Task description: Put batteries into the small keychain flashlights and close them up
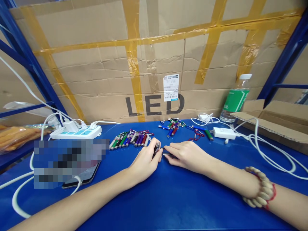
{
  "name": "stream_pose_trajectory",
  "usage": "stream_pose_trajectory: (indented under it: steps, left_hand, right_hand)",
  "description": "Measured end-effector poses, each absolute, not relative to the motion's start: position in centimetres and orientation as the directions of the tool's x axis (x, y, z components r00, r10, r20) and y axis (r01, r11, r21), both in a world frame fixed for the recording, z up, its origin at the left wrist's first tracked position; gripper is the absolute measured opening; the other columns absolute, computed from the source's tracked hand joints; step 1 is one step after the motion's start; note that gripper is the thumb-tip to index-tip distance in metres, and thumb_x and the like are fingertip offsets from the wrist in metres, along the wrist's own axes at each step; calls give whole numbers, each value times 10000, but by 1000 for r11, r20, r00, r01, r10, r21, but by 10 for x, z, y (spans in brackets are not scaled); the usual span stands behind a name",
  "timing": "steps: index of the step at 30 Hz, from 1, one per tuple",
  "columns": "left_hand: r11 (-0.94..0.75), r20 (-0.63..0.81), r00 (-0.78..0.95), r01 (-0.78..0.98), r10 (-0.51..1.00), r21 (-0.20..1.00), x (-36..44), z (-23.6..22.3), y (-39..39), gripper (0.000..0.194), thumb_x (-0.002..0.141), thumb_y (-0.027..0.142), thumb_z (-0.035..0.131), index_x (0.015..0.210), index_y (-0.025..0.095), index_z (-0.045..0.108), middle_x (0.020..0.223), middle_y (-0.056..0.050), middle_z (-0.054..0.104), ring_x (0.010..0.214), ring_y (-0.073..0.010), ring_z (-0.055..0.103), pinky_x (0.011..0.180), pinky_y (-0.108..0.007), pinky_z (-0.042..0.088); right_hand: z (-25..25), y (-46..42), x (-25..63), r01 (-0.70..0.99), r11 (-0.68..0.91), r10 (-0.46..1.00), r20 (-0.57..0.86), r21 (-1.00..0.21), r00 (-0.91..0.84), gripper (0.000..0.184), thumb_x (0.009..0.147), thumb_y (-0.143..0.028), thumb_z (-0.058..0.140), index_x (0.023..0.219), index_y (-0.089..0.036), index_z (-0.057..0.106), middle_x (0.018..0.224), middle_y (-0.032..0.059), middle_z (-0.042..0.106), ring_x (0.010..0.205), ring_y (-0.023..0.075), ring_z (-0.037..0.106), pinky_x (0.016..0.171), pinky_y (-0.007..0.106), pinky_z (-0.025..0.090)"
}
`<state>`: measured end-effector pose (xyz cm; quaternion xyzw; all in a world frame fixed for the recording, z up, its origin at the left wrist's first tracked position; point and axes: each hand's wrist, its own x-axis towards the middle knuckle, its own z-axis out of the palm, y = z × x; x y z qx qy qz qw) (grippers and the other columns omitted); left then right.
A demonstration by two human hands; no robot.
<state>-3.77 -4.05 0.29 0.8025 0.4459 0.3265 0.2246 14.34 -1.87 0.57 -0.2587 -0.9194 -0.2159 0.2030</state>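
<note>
My left hand (143, 163) is closed around a small dark keychain flashlight (157, 147), whose round metal end shows between the thumb and fingers. Close beside it, my right hand (186, 154) pinches a thin dark piece with a silvery edge (165, 154); its kind is unclear, and the fingers hide most of it. Just behind my left hand lies a row of keychain flashlights (125, 140) in several colours, with small carabiners at their far ends. A looser pile of flashlights (172, 131) and clips sits beyond my right hand, and red carabiners (198, 135) lie to its right.
A large taped cardboard box (101, 80) forms the back wall of the blue table (158, 205). At left are a power strip (90, 132) and a phone (89, 176), partly blurred out. White cables, a charger (223, 133), a bottle (234, 101) and an open carton (271, 128) occupy the right.
</note>
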Motion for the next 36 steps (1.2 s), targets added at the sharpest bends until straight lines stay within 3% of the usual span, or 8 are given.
stream_pose_trajectory:
  steps: [4,8,11,14,16,21,26,36]
  left_hand:
    - [-514,318,412,569,854,642,-39,4,-42,86,898,258,338,818,225,332,598,69,506,561,-116,487,600,-234,359]
    - [-599,311,523,579,793,554,-38,7,-49,81,887,212,326,817,222,365,706,38,546,619,-123,508,606,-237,354]
    - [-593,318,504,619,803,515,-38,8,-52,121,896,268,331,794,218,373,722,27,531,612,-129,494,576,-244,338]
    - [-519,319,411,624,854,585,-37,8,-50,178,902,352,338,787,217,351,659,41,515,578,-130,484,574,-251,343]
    - [-488,327,366,583,872,650,-37,7,-47,181,906,352,338,785,218,334,628,52,518,578,-127,491,598,-253,358]
    - [-479,374,302,495,877,725,-37,6,-43,124,893,273,372,800,221,310,636,58,517,579,-115,483,593,-237,366]
    - [-521,411,321,502,853,691,-37,3,-43,109,864,205,396,794,218,313,691,38,520,615,-117,482,598,-235,363]
    - [-507,357,364,541,860,671,-37,6,-45,115,866,235,372,771,219,307,591,58,465,540,-116,430,563,-235,334]
  right_hand:
    - [5,-19,142,550,778,366,493,303,-789,244,863,-216,431,718,-132,608,618,26,606,527,124,567,496,245,317]
    - [7,-19,141,531,817,386,469,226,-794,367,907,-220,368,614,-140,574,578,15,575,500,100,537,480,231,300]
    - [7,-18,142,540,822,410,469,181,-782,334,933,-269,350,816,-132,632,678,32,610,565,118,572,491,222,336]
    - [8,-17,144,568,812,442,492,137,-750,335,948,-272,315,1141,-161,565,775,41,618,611,121,587,490,208,373]
    - [8,-17,145,568,818,453,508,89,-733,356,953,-268,298,1238,-200,500,849,42,615,625,108,585,493,194,392]
    - [8,-18,145,547,835,445,517,56,-732,377,951,-255,297,1289,-175,442,959,59,607,650,102,580,509,193,417]
    - [7,-18,144,565,815,419,548,125,-725,372,949,-258,302,1262,-139,463,893,59,619,685,118,590,521,197,421]
    - [10,-21,143,564,810,449,447,162,-774,378,920,-286,381,1231,-102,493,779,43,610,621,122,593,500,209,395]
